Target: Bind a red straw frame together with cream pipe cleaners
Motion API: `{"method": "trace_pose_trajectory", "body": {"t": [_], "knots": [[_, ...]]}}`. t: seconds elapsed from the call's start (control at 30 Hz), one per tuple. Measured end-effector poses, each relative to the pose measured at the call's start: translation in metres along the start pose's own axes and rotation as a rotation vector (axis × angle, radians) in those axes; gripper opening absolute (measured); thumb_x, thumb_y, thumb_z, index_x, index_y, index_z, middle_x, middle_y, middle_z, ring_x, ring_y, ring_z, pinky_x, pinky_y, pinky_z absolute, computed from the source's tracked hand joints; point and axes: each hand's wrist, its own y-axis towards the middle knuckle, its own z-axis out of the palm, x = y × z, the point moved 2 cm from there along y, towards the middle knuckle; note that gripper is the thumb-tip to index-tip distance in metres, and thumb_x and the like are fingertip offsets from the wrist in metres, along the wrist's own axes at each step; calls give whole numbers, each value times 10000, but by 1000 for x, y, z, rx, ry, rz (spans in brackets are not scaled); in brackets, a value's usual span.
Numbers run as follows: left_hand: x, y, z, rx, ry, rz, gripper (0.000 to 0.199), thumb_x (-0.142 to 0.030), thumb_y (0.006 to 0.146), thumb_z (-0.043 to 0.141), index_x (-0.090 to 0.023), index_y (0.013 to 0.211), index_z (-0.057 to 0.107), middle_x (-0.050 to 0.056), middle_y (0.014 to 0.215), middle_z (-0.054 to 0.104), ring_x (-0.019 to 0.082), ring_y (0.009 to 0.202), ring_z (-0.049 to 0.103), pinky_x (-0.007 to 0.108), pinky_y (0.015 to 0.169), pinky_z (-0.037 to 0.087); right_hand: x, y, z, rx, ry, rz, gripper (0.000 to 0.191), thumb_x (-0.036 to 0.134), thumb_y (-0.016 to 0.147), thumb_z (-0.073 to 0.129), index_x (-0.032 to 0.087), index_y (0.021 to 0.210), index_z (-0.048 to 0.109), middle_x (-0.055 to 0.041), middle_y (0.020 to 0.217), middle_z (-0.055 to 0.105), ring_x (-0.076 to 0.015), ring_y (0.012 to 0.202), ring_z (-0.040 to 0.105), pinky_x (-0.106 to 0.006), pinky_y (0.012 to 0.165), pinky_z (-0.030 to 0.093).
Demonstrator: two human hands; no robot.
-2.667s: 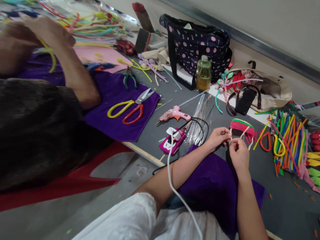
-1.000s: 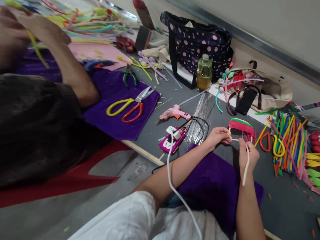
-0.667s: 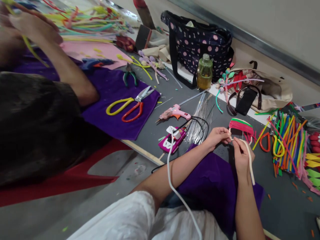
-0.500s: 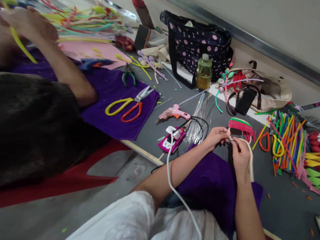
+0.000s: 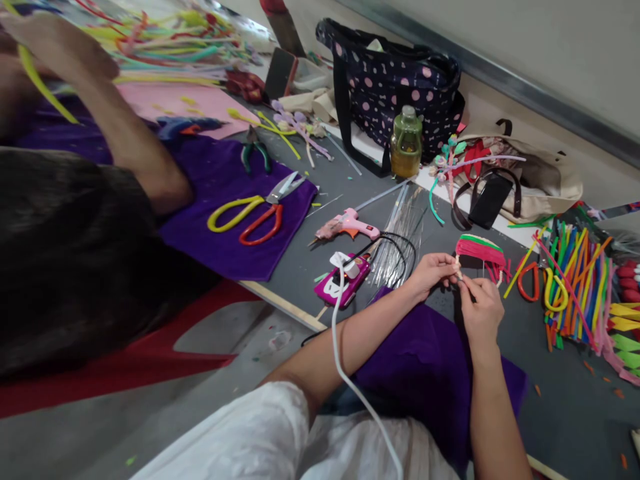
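My left hand (image 5: pixel 436 275) pinches a cream pipe cleaner (image 5: pixel 457 268) between thumb and fingertips. My right hand (image 5: pixel 483 305) is closed with its fingertips meeting the left ones at the same strand; most of the strand is hidden by the fingers. Just beyond both hands is a curved piece of pink-red pipe cleaners (image 5: pixel 479 251) with a green and cream upper edge, and the cream strand seems joined to its left end. Pink-red ends hang from its right side. A purple cloth (image 5: pixel 415 353) lies below my forearms.
A pink glue gun (image 5: pixel 347 227), purple power strip (image 5: pixel 343 283) and clear sticks (image 5: pixel 397 247) lie to the left. Scissors (image 5: pixel 555 291) and coloured pipe cleaners (image 5: pixel 580 280) are at right. A white cable (image 5: pixel 337 360) crosses my left forearm. A co-worker's arm (image 5: pixel 135 140) is at far left.
My right hand has turned and moved slightly left, closer to my left fingertips. The loose cream length that hung beside my right wrist no longer shows.
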Motion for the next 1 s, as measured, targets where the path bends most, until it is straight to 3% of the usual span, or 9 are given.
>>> {"method": "trace_pose_trajectory", "body": {"t": [0.4,0.67,1.0], "knots": [[-1,-1,0,-4,-7,-13,322,-326,632,793,-92,766,617,41,648,669,68,490,578,149,424,411,3,2,-1,42,106,68,230,321,917,474,196,895,666,-53,823,672,-184,768,565,-296,759,417],[1,0,1,6,1,-13,348,-345,623,795,-93,769,606,43,635,670,77,498,587,151,429,410,1,10,0,239,182,177,213,286,897,417,203,821,598,-55,819,632,-211,813,532,-313,740,388],[2,1,1,-6,0,-25,355,-353,630,793,-100,778,593,38,629,666,95,518,611,186,494,475,7,8,-3,305,301,260,119,268,853,467,207,890,563,-19,779,613,-172,721,556,-276,683,410]]}}
